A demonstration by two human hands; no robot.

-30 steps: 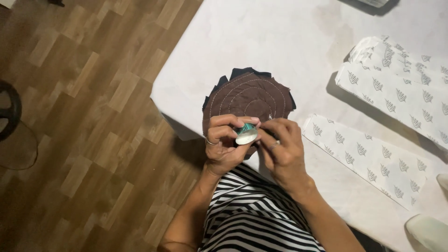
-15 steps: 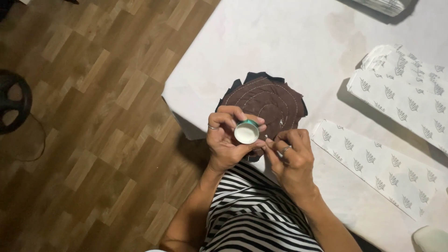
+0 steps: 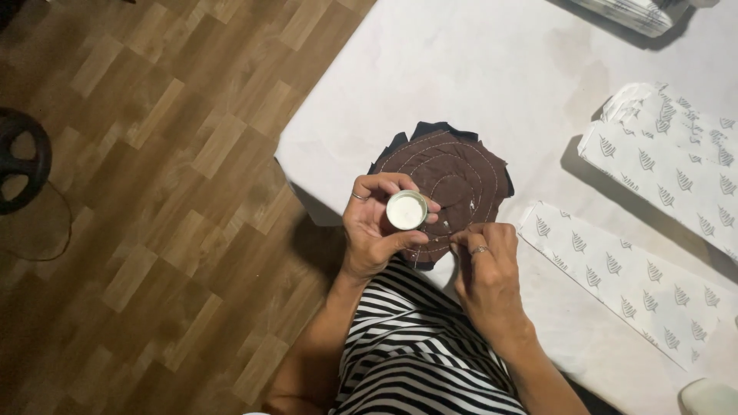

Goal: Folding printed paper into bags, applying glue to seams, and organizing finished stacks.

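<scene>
The left hand (image 3: 374, 224) grips a small round white container (image 3: 405, 210) between thumb and curled fingers, its open top turned up toward the camera. The inside shows only flat white; whether anything lies in it cannot be told. It is held just above the near edge of a brown quilted fabric round (image 3: 448, 179), which lies on the white counter (image 3: 477, 69) near its corner, stitched in pale spiral lines with a dark blue layer peeking out along its upper rim.

The right hand (image 3: 486, 270) is closed narrow, thumb and forefinger pinched together at the lower edge of the fabric round, just beside the container. What it pinches is too small to make out; a few tiny pale specks sit on the fabric between the 2 hands.

The near rim of the fabric round is hidden behind both hands. To the right lie 2 white cloth pieces printed with small grey leaf shapes (image 3: 630, 280), the farther one cut off by the frame edge. A striped black-and-white garment (image 3: 415, 353) fills the bottom. On the wooden floor (image 3: 154, 154) at left, a dark round object (image 3: 19, 157) is cut off by the frame.
</scene>
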